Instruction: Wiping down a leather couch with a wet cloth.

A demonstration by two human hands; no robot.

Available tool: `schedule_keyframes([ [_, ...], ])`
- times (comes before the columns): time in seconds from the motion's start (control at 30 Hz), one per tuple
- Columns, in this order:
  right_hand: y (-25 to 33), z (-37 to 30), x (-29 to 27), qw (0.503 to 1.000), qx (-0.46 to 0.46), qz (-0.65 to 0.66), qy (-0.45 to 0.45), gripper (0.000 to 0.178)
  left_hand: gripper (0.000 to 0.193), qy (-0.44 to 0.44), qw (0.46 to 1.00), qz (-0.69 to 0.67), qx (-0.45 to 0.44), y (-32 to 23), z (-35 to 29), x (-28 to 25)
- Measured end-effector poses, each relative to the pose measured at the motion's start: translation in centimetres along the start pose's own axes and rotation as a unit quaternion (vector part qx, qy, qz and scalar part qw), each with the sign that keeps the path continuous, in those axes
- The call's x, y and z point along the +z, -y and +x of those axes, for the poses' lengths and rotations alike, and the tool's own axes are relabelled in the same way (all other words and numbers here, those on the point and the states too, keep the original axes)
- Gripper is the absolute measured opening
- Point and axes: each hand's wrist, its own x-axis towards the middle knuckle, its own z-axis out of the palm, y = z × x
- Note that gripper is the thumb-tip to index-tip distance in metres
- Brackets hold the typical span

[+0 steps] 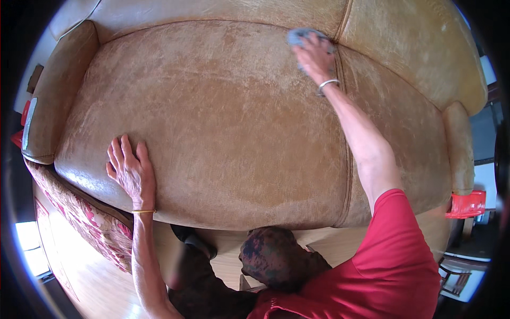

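One grey cloth (302, 36) at back edge of sofa seat (228, 122), beside seam (350, 175). Right grip (317, 57) over it; blurred, cannot tell if pinching. Left grip (130, 171) spread near front-left corner. Wiping seems underway; finished share unclear.

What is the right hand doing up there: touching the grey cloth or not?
Touching. The head view shows the right hand laid over the grey cloth, which bunches out past the fingertips.
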Motion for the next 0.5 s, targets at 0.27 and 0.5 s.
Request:
schedule_keyframes([
  [0.27,26.9,-6.7,-2.7,0.885,-0.35,0.29,0.097,0.04,0.047,0.004,1.0,-0.02,-0.004,-0.2,-0.2,0.5],
  [0.5,20.9,-0.8,-1.6,0.899,-0.404,0.167,0.016,0.011,0.046,0.001,1.0,-0.02,0.001,1.0,-0.9,0.1],
])
